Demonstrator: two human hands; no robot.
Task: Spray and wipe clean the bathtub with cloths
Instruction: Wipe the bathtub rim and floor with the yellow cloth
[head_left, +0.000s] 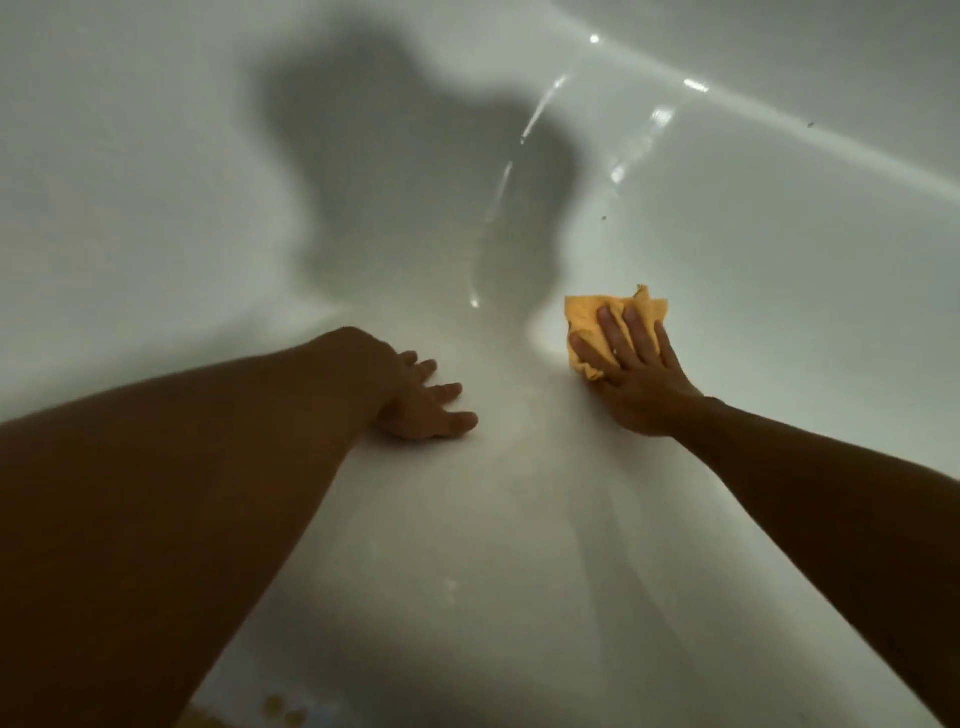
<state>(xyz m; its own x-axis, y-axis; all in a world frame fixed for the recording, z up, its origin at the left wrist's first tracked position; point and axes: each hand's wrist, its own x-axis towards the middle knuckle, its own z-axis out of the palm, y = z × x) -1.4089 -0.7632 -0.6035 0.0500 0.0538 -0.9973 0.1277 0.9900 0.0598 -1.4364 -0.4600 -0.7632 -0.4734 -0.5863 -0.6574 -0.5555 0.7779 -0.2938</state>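
Note:
The white bathtub (519, 519) fills the view, and I look down into its basin. A crumpled yellow cloth (587, 317) lies on the tub's right inner surface. My right hand (631, 379) presses it flat with straight, spread fingers. My left hand (423, 402) rests palm-down on the tub floor left of centre, fingers straight, holding nothing. No spray bottle is in view.
The tub's far rim (779, 119) runs across the upper right with bright wet glints on the wall below it. My shadow falls over the middle of the basin. A few small dark specks dot the right wall. Yellowish spots sit at the bottom edge (280, 709).

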